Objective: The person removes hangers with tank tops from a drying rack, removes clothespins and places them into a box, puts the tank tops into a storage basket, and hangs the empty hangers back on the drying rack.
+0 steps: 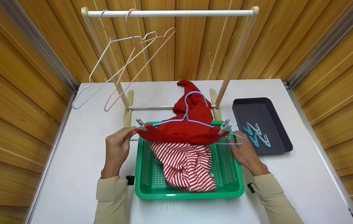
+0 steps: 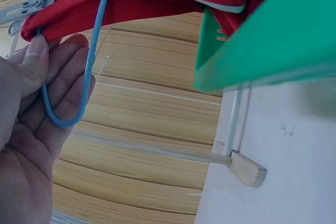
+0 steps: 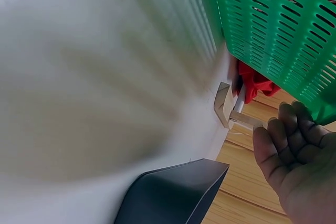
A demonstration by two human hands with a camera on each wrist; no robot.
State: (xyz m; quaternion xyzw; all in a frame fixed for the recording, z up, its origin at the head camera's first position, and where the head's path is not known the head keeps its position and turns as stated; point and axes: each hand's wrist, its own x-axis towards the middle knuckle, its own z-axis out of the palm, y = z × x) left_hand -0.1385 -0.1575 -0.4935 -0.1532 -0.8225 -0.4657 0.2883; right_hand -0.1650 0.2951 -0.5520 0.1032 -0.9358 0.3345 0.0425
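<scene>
Above the basket, a blue wire hanger (image 1: 187, 112) bears a red garment (image 1: 182, 130), clipped at both upper corners by grey clothespins, one at the left (image 1: 141, 124) and one at the right (image 1: 225, 127). My left hand (image 1: 118, 143) pinches the hanger's left end (image 2: 84, 106) beside the garment's corner, thumb on the wire, fingers behind. At the other end, the wire loop (image 1: 241, 139) passes over my right hand (image 1: 244, 151), whose fingers (image 3: 275, 135) look relaxed beside the green basket (image 3: 268, 30). A red-and-white striped part (image 1: 188, 168) hangs down into the basket.
The white-barred rack (image 1: 176, 13) stands at the back, with a white hanger (image 1: 101, 59) and a pink hanger (image 1: 123, 67) on its left side. Right of the basket, a dark tray (image 1: 279, 130) holds several blue clothespins (image 1: 257, 135). Red cloth (image 1: 192, 99) trails over the basket's far edge.
</scene>
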